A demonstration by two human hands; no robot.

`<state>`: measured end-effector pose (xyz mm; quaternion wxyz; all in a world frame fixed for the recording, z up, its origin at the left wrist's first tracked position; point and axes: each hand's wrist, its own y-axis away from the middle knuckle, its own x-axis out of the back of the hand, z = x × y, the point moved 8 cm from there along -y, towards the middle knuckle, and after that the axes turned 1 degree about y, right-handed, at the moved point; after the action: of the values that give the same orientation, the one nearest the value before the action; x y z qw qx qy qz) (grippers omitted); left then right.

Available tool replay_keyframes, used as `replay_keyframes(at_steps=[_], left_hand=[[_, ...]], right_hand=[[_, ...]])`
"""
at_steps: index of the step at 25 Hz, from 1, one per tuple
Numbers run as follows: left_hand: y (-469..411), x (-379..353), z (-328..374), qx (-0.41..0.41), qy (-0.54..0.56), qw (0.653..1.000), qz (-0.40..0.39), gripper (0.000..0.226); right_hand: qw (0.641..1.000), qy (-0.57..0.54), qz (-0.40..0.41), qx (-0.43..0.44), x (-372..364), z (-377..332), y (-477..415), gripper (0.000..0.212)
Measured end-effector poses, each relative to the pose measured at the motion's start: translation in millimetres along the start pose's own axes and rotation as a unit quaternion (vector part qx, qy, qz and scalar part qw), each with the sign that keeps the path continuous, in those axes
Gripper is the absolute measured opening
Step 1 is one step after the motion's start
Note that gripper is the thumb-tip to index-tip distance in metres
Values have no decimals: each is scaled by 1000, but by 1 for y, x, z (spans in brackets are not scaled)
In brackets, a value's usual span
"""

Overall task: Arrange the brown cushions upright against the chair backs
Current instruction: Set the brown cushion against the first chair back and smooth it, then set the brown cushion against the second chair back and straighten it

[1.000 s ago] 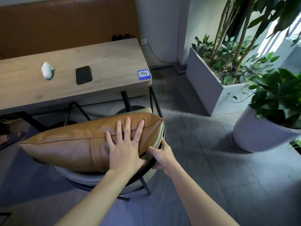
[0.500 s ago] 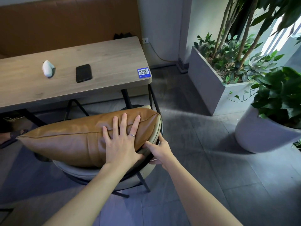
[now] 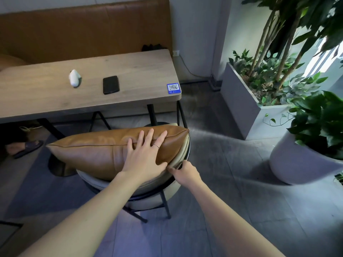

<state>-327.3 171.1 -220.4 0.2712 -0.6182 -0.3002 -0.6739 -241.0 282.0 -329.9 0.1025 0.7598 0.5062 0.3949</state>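
Brown cushion (image 3: 104, 149) lies under left hand's (image 3: 143, 156) spread fingers (image 3: 150, 135), touching.

Grey tile floor (image 3: 232, 182), wooden table (image 3: 46, 95), brown bench back (image 3: 83, 30) (against wall), planters, daylight from right.

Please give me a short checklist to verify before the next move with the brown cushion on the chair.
1. Brown leather cushion stands on its edge against the chair back: ok.
2. Left hand lies flat on the cushion, fingers spread: ok.
3. Right hand grips the curved beige chair back: ok.
4. Cushion centred on the chair: not ok, its left end overhangs.
5. Cushion stays up when released: cannot tell.
6. Black phone and white object on the wooden table, apart from the cushion: ok.
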Motion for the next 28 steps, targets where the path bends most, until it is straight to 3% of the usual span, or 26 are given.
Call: replay_keyframes(at_steps=[5,11,16,22,28], left_hand=[[38,59,-18,1,44,999,21,50],[107,149,-78,63,14,995,74,46],[192,256,-135,103,-21,978,178,51],[371,382,-210,162,-73,939,294,62],[565,470,-282,207,-92,901,369,64]], right_hand=[[989,115,10,89,10,-51,49,29],[940,196,70,270,21,-181,150,35],[835,289,173,435,17,-288,280,40],[703,326,282,566,-45,-377,485,48],[631,297,325,639,-128,-442,657,53]])
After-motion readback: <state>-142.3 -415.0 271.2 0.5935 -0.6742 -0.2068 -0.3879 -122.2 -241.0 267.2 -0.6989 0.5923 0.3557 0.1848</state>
